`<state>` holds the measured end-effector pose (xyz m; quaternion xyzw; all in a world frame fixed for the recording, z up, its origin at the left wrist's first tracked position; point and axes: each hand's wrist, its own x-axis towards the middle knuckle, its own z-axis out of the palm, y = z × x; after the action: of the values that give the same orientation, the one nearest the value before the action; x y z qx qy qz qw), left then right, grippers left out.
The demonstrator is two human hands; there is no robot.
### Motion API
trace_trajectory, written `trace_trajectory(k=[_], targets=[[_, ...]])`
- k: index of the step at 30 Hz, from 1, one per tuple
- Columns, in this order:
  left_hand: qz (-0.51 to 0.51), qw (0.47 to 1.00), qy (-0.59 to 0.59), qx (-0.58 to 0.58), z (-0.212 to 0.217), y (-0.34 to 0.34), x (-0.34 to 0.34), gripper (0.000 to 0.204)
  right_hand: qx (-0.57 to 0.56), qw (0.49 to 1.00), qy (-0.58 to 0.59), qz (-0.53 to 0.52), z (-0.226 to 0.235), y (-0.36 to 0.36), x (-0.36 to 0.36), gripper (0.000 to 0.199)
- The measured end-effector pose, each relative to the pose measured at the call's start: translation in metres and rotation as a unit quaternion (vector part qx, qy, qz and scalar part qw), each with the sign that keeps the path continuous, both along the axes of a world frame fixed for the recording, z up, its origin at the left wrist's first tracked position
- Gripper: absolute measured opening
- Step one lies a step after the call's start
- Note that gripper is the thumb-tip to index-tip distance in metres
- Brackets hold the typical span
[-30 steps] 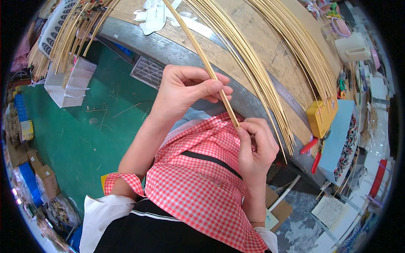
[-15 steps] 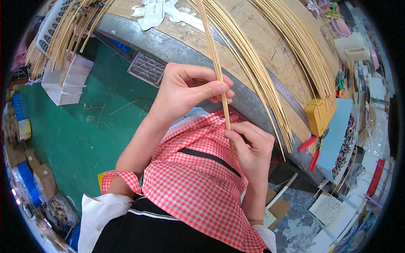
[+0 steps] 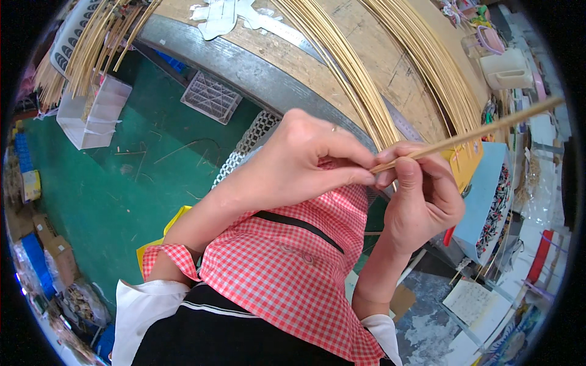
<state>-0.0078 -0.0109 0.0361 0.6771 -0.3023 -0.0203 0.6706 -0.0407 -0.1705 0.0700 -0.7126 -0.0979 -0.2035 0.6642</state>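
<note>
Slender pale bamboo strips (image 3: 488,127), lying so close together that I cannot count them, stretch up and right from my fingertips. Thumb and forefinger of my left hand (image 3: 299,160) pinch their lower end. Just right of there, my right hand (image 3: 424,198) grips the same strips between thumb and bent fingers. Both hands are close together above my red-and-white checked apron (image 3: 287,250), in front of the workbench edge. Behind the hands, a bundle of bamboo strips (image 3: 342,67) lies on the wooden bench top (image 3: 390,64).
A second strip bundle (image 3: 427,61) lies farther right. Near it are a metal ruler (image 3: 400,119), a yellow box (image 3: 469,160) and a pale blue box (image 3: 482,207) of small pieces. White cut-outs (image 3: 218,19) lie at the back. A grey crate (image 3: 212,97) sits on the green floor.
The strips have swung from upright to slanting right. My left hand has moved right and down to their end; my right hand has moved right and up, with its palm side now showing.
</note>
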Motion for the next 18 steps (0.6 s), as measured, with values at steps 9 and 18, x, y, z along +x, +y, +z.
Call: trace_trajectory(k=[9, 18], targets=[[0.02, 0.989, -0.141, 0.034, 0.011, -0.006, 0.033, 0.014, -0.048, 0.995, -0.059, -0.068, 0.042, 0.0, 0.015, 0.007], [0.027, 0.993, -0.095, 0.069, -0.026, 0.002, 0.031, 0.013, -0.113, 0.993, -0.024, -0.002, 0.01, -0.005, 0.018, 0.007]])
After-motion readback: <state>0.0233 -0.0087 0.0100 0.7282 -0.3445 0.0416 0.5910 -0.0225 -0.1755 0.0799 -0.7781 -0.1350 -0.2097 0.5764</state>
